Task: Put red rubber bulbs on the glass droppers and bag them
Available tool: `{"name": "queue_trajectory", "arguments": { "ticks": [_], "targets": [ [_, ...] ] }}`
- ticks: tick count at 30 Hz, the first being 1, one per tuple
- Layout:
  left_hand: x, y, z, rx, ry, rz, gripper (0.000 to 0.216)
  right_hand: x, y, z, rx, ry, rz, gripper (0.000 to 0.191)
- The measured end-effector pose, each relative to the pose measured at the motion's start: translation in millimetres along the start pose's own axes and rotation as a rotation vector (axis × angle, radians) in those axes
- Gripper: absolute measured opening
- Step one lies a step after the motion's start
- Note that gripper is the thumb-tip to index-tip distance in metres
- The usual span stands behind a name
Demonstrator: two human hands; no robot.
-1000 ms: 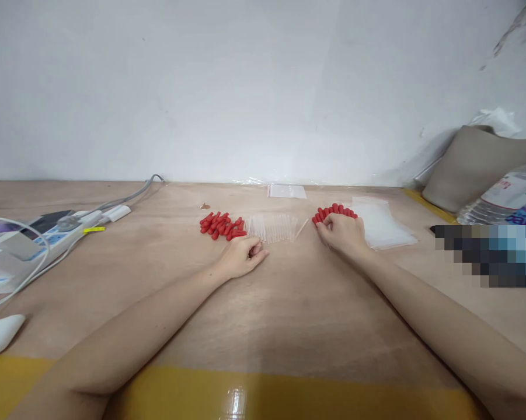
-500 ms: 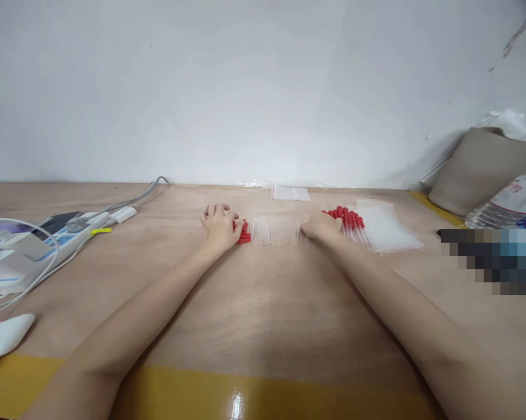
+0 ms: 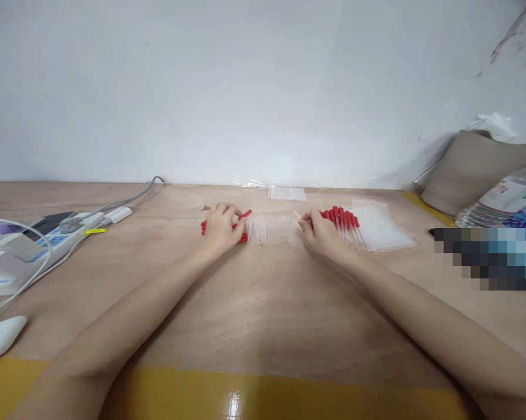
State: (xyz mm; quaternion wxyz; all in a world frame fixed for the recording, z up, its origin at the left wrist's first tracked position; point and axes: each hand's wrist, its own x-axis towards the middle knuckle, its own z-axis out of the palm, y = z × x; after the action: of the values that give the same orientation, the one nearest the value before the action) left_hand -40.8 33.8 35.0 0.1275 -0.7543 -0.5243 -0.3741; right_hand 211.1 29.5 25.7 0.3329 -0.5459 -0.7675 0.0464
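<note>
Pinched between the thumb and fingers of my left hand [image 3: 222, 226] is a red rubber bulb [image 3: 246, 214], held just above more loose red bulbs [image 3: 205, 232]. To the right, my right hand [image 3: 320, 233] is closed on a thin clear dropper tube [image 3: 296, 215], whose tip sticks out past the fingers. A row of clear dropper tubes [image 3: 271, 229] lies on the table between both hands. Beside my right hand is a pile of droppers [image 3: 352, 221] with red bulbs fitted on their clear stems. The fingers partly hide what each hand grips.
Clear plastic bags [image 3: 385, 227] lie at the right, partly beneath the droppers. A small zip bag [image 3: 287, 193] rests near the wall. Power strip [image 3: 65, 236] and cables are on the left, with a white mouse [image 3: 2, 337]. A water bottle [image 3: 503, 201] stands far right.
My left hand has lifted a red bulb from the loose ones. My right hand has raised a dropper tube from the right end of the row. The view has shifted slightly.
</note>
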Motion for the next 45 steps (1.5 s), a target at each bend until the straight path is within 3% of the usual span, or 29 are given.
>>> {"name": "queue_trajectory", "arguments": {
  "ticks": [4,6,10,18,26,32,45],
  "targets": [
    [-32,23,-4,-0.307,-0.284,0.223,0.008,-27,1,1,0.117,-0.023,-0.272,0.018],
    [-43,30,-1,-0.355,-0.379,0.204,0.012,-36,0,4,0.123,-0.067,-0.309,0.018],
    [-46,38,6,-0.396,-0.455,0.157,0.022,-45,-2,8,0.138,-0.113,-0.300,0.019],
    [-41,42,13,-0.507,-0.343,0.039,0.015,-45,-1,11,0.198,-0.061,-0.391,0.017],
    [-41,44,11,-0.611,-0.363,0.040,0.013,-43,-1,17,0.209,-0.076,-0.447,0.015],
    [-44,39,15,-0.727,-0.448,0.058,0.019,-39,6,23,0.270,-0.069,-0.460,0.015],
    [-43,43,10,-0.568,-0.385,0.179,0.013,-41,-4,17,-0.015,0.000,-0.541,0.023]
  ]
}}
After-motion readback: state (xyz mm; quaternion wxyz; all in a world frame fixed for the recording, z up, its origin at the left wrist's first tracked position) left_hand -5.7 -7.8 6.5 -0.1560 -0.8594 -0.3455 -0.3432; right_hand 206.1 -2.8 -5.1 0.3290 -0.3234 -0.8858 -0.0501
